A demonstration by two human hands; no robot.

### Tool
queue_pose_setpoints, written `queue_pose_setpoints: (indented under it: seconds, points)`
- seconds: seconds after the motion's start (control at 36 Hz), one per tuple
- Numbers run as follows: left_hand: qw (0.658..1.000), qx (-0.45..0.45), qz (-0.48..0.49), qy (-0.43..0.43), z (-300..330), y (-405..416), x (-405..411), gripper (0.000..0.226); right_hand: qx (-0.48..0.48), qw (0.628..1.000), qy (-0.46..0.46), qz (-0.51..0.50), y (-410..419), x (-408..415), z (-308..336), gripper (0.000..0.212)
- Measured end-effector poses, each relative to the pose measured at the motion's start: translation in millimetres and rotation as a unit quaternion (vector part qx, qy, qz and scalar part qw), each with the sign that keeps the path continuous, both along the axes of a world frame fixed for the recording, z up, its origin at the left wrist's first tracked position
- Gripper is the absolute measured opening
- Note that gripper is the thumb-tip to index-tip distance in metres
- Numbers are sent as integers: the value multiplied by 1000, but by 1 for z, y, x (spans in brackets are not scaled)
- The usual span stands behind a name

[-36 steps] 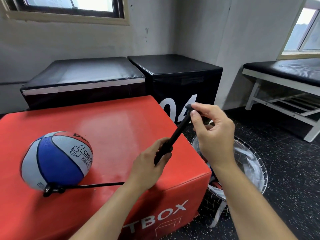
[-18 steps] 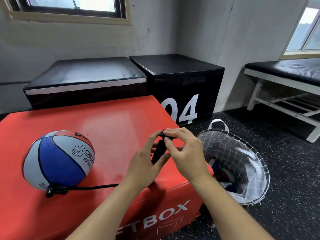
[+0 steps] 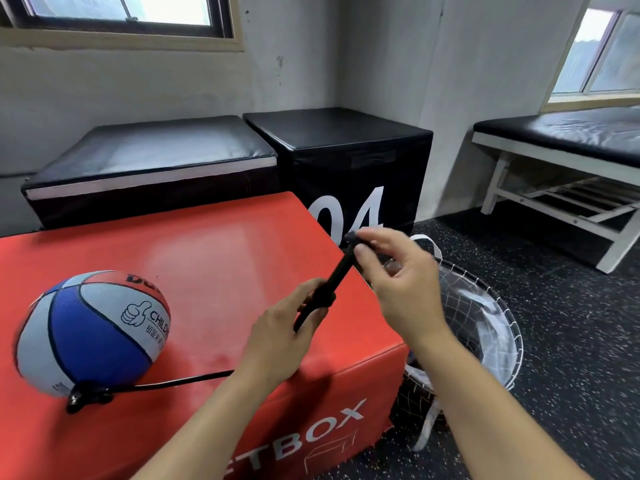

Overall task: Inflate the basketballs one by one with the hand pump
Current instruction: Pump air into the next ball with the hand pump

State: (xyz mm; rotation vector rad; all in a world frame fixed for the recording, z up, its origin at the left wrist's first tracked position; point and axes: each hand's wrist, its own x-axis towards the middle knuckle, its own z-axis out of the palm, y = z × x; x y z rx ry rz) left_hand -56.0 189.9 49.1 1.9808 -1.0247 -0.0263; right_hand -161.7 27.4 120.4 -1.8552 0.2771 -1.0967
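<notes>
Gripping one hand pump, the left hand clasped its barrel; right hand pinched its handle; one basketball.

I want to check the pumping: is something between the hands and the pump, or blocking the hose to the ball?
Nothing visible. Both hands hold the pump directly, and its hose runs freely across the red box to the basketball.

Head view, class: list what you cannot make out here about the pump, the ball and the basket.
- Pump: its lower body sits inside the left hand; the handle's top is blurred under the right hand.
- Ball: the valve joint is covered by the hose end.
- Basket: its contents lie behind the right forearm and netting.
</notes>
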Motion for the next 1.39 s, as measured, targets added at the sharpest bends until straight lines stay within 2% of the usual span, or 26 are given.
queue_pose_setpoints:
  seconds: [0.17, 0.33, 0.44, 0.53, 0.75, 1.06, 1.22, 1.39]
  points:
    - [1000, 15, 13, -3, -2, -4, -3, 44, 50, 995, -75, -43, -18, -11, 22, 17]
    - [1000, 5, 9, 4, -1, -1, -2, 44, 41, 995, -67, -64, -17, -7, 21, 16]
    - [1000, -1, 13, 15, 2, 2, -2, 63, 33, 996, -61, -51, -9, -1, 19, 15]
    - [1000, -14, 14, 22, 5, 5, 0, 67, 28, 998, -49, -37, 2, 6, 13, 15]
    - [999, -33, 25, 21, 8, 20, 8, 63, -11, 1000, -12, 16, 33, 20, -2, 18]
    - [999, -38, 30, 20, 7, 24, 11, 67, -55, 997, 42, 35, 53, 24, -29, 18]
    - [999, -26, 22, -1, 0, 11, 8, 56, -70, 996, 52, 21, 41, 17, -29, 19]
    - [1000, -8, 1, 6, -2, -2, 4, 50, -40, 998, 40, 2, 17, 3, -25, 18]
